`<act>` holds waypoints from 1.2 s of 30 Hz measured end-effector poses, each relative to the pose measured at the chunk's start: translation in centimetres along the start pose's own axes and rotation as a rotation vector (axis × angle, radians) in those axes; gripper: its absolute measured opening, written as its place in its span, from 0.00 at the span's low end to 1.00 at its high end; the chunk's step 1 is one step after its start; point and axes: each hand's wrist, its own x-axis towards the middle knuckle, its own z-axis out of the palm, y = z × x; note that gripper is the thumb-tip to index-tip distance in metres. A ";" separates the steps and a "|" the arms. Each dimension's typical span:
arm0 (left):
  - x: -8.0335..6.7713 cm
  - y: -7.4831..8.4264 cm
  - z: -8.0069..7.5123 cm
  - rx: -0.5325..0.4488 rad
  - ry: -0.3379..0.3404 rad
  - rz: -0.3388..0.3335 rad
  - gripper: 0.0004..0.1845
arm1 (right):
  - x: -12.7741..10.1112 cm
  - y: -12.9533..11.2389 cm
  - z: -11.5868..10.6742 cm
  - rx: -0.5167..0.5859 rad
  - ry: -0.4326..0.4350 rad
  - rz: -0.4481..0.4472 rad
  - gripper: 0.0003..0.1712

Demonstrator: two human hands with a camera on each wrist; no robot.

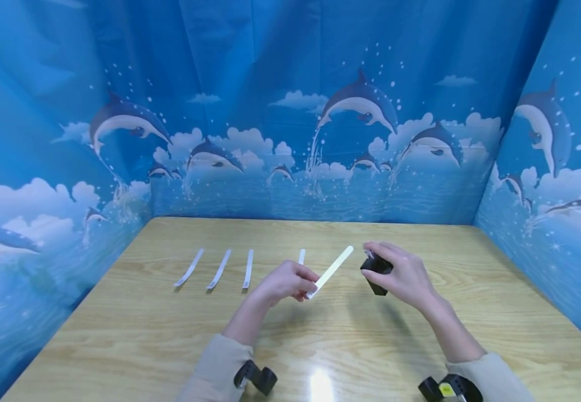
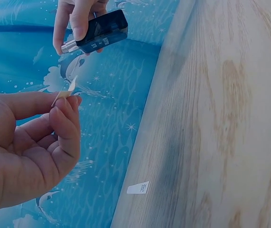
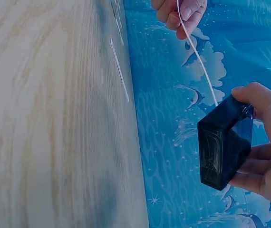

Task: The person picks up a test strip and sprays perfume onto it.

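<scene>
The left hand pinches one end of a long thin white paper strip between thumb and fingertips. The strip is held up over the light wooden table and points toward the right hand. The right hand's fingers are curled around a small dark glass bottle with a silver top, held up in the air near the far end of the strip. What is inside the bottle cannot be seen. Four more white paper strips lie flat in a row on the table, to the left of the hands. Blue dolphin curtains stand around the table.
</scene>
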 end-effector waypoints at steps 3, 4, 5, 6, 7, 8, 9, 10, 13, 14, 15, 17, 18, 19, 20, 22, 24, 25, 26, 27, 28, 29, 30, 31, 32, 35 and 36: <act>0.0 0.0 -0.1 -0.002 -0.001 0.001 0.12 | 0.0 0.0 0.0 -0.005 0.009 -0.009 0.29; 0.0 0.0 -0.1 -0.002 -0.001 0.001 0.12 | 0.0 0.0 0.0 -0.008 0.011 -0.010 0.29; 0.0 -0.1 -0.1 -0.003 -0.001 0.002 0.12 | 0.0 0.0 0.0 -0.009 0.013 -0.010 0.28; 0.0 -0.1 -0.1 -0.004 -0.002 0.002 0.12 | 0.0 0.0 0.0 -0.010 0.014 -0.009 0.28; 0.0 0.0 -0.1 -0.006 -0.002 0.002 0.12 | 0.0 0.0 0.0 -0.010 0.014 -0.007 0.28; 0.0 0.0 -0.2 -0.006 -0.003 0.004 0.12 | 0.0 0.0 -0.1 -0.009 0.013 -0.003 0.28; -0.1 0.0 -0.2 -0.007 -0.003 0.006 0.12 | 0.0 0.0 -0.1 -0.007 0.012 0.004 0.28; -0.1 0.0 -0.2 -0.008 -0.002 0.006 0.12 | 0.0 -0.1 -0.1 -0.001 0.010 0.014 0.28; -0.2 0.0 -0.3 -0.008 0.000 0.011 0.12 | 0.1 -0.1 -0.2 0.015 0.005 0.040 0.29; -0.2 0.0 -0.4 -0.008 0.001 0.013 0.12 | 0.1 -0.1 -0.2 0.020 0.006 0.047 0.29; -0.2 0.0 -0.4 -0.008 0.003 0.013 0.12 | 0.2 -0.1 -0.2 0.023 0.006 0.053 0.29; -0.3 -0.1 -0.5 -0.007 0.005 0.014 0.12 | 0.2 -0.1 -0.2 0.023 0.008 0.056 0.29; -0.3 -0.1 -0.6 -0.008 0.006 0.014 0.12 | 0.3 0.0 -0.2 0.021 0.009 0.057 0.30; -0.3 -0.2 -0.6 -0.010 0.006 0.014 0.12 | 0.3 0.0 -0.2 0.021 0.010 0.057 0.30; -0.3 -0.2 -0.6 -0.012 0.007 0.015 0.12 | 0.3 0.0 -0.2 0.021 0.009 0.059 0.30; -0.4 -0.3 -0.7 -0.013 0.009 0.019 0.13 | 0.3 0.0 -0.2 0.026 0.008 0.063 0.30; -0.4 -0.4 -0.7 -0.017 0.010 0.022 0.13 | 0.3 -0.1 -0.2 0.033 0.006 0.069 0.29; -0.4 -0.4 -0.8 -0.018 0.010 0.022 0.13 | 0.3 -0.1 -0.2 0.037 0.006 0.072 0.29; -0.4 -0.4 -0.8 -0.020 0.011 0.022 0.13 | 0.3 -0.1 -0.3 0.040 0.005 0.074 0.29; -0.4 -0.4 -0.8 -0.023 0.010 0.020 0.13 | 0.3 -0.1 -0.3 0.045 0.005 0.076 0.29; -0.5 -0.4 -0.8 -0.024 0.011 0.020 0.13 | 0.3 -0.2 -0.3 0.047 0.005 0.078 0.29; -0.4 -0.4 -0.8 -0.025 0.011 0.018 0.13 | 0.2 -0.2 -0.3 0.050 0.005 0.079 0.29; -0.4 -0.4 -0.8 -0.026 0.012 0.018 0.13 | 0.2 -0.2 -0.4 0.054 0.006 0.081 0.29; -0.4 -0.5 -0.8 -0.027 0.013 0.017 0.13 | 0.3 -0.2 -0.4 0.058 0.009 0.081 0.29; -0.5 -0.4 -0.8 -0.030 0.014 0.017 0.13 | 0.3 -0.1 -0.4 0.061 0.011 0.081 0.29; -0.6 -0.4 -0.8 -0.036 0.018 0.013 0.14 | 0.3 -0.1 -0.4 0.071 0.020 0.083 0.29; -0.6 -0.4 -0.8 -0.039 0.018 0.012 0.14 | 0.3 -0.1 -0.4 0.073 0.023 0.083 0.30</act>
